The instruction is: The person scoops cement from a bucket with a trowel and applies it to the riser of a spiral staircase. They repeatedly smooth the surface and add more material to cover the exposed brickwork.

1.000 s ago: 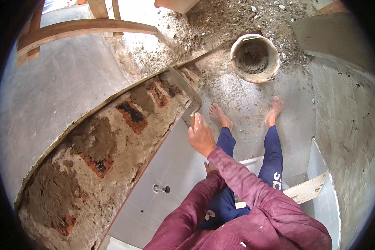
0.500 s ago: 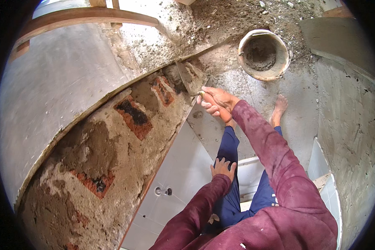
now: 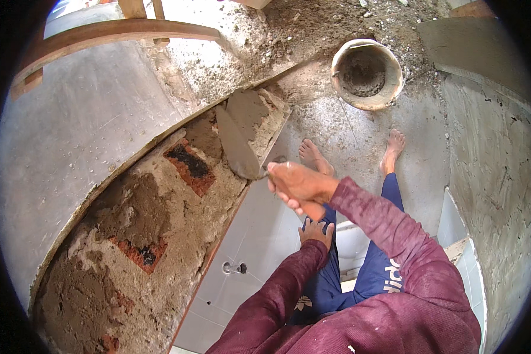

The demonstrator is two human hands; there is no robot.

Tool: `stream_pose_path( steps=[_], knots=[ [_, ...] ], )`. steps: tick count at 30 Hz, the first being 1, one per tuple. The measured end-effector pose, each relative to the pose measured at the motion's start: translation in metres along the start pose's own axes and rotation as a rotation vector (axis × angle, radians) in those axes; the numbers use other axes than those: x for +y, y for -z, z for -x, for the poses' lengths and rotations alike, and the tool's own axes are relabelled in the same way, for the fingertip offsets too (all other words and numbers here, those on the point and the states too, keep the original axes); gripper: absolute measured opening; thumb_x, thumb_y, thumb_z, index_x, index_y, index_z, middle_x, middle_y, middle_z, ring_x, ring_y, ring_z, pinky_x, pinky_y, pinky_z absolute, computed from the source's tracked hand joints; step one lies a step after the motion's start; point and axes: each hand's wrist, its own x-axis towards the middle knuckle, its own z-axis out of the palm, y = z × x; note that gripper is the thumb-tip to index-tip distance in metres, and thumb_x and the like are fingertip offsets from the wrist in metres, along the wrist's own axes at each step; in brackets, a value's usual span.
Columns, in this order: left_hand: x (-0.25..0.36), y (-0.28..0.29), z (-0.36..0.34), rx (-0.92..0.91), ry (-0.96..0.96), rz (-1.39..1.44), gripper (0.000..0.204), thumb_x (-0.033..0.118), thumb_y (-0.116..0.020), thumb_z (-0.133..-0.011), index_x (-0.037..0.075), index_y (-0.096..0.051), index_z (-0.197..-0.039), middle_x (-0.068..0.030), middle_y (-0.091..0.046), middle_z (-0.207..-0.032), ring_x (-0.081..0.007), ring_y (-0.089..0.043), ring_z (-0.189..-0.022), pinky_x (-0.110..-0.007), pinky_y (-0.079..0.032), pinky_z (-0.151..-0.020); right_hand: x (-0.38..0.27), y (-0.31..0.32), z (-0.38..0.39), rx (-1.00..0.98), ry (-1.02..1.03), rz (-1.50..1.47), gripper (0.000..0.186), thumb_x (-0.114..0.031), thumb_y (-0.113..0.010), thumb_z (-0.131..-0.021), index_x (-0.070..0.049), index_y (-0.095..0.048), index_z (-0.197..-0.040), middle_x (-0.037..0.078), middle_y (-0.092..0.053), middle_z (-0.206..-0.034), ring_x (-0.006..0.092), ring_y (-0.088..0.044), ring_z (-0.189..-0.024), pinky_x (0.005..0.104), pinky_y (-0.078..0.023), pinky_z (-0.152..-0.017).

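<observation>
Mortar, wet and brown, covers the top of the brick wall (image 3: 159, 236), and the right hand (image 3: 298, 184) is closed round the handle of a trowel (image 3: 237, 147), whose blade lies flat on the mortar bed near the wall's far end. The left hand (image 3: 316, 231) rests on the person's knee, fingers spread, holding nothing, just below the right hand and apart from the tool.

Risk number one, as I see it: the blade sits close to the inner edge of the wall, right above the white tiled face (image 3: 259, 236). Drag it too hard toward the body and a lump of mortar could slide off the edge and smear those tiles, or drop near the bare feet (image 3: 315, 156) on the floor below.

Second worry: patches of red brick show through the bed in the middle of the wall. Press too thin there and the layer may be uneven.

The bucket (image 3: 366, 74) with mortar stands on the floor beyond the feet, well apart from both hands; reaching it means a long stretch from this crouch, and balance could go.

The trowel extends up and left from the right hand, blade pointing away from the person.
</observation>
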Motion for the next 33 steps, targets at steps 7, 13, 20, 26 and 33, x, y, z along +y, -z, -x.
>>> stream_pose_path(
  steps=[7,13,20,26,33],
  knots=[
    [0.007,0.014,-0.005,-0.022,-0.005,-0.007,0.053,0.051,-0.041,-0.093,0.013,-0.057,-0.126,-0.0076,-0.043,-0.143,-0.0282,-0.032,-0.136,-0.053,-0.021,-0.111,0.023,0.015,0.059,-0.314,0.031,-0.018,0.048,-0.046,-0.029,-0.101,-0.002,-0.049,-0.096,0.002,-0.045,-0.055,0.0116,-0.048,-0.040,0.0272,-0.042,-0.033],
    [0.010,0.023,-0.007,-0.056,0.012,-0.107,0.055,0.055,-0.038,-0.093,0.016,-0.059,-0.126,-0.0070,-0.039,-0.147,-0.0290,-0.028,-0.139,-0.054,-0.019,-0.112,-0.016,0.090,-0.043,0.021,0.061,-0.195,0.047,-0.046,-0.026,-0.101,-0.007,-0.051,-0.089,-0.002,-0.045,-0.056,0.0075,-0.043,-0.039,0.0241,-0.039,-0.033],
    [0.004,0.009,-0.004,0.010,-0.039,-0.060,0.049,0.051,-0.046,-0.091,0.014,-0.065,-0.116,-0.0113,-0.051,-0.135,-0.0310,-0.041,-0.129,-0.054,-0.028,-0.107,0.026,0.021,-0.017,-0.150,0.201,0.110,0.042,-0.038,-0.029,-0.102,-0.005,-0.053,-0.093,0.006,-0.056,-0.062,0.0149,-0.050,-0.042,0.0317,-0.045,-0.039],
    [0.012,0.038,-0.009,-0.186,-0.001,-0.070,0.057,0.052,-0.042,-0.091,0.015,-0.051,-0.133,-0.0104,-0.041,-0.145,-0.0303,-0.027,-0.139,-0.052,-0.024,-0.110,0.044,0.053,0.086,0.017,0.141,0.638,0.038,-0.034,-0.044,-0.096,0.003,-0.052,-0.104,0.021,-0.059,-0.090,0.0297,-0.060,-0.090,0.0411,-0.044,-0.081],
    [0.000,-0.001,-0.006,-0.028,0.033,0.033,0.054,0.054,-0.046,-0.090,0.013,-0.064,-0.119,-0.0101,-0.046,-0.141,-0.0307,-0.031,-0.137,-0.051,-0.023,-0.111,0.008,0.237,0.117,1.220,0.017,1.705,0.022,-0.015,-0.055,-0.084,-0.001,-0.054,-0.101,0.022,-0.064,-0.084,0.0377,-0.066,-0.075,0.0488,-0.053,-0.063]
  ],
)
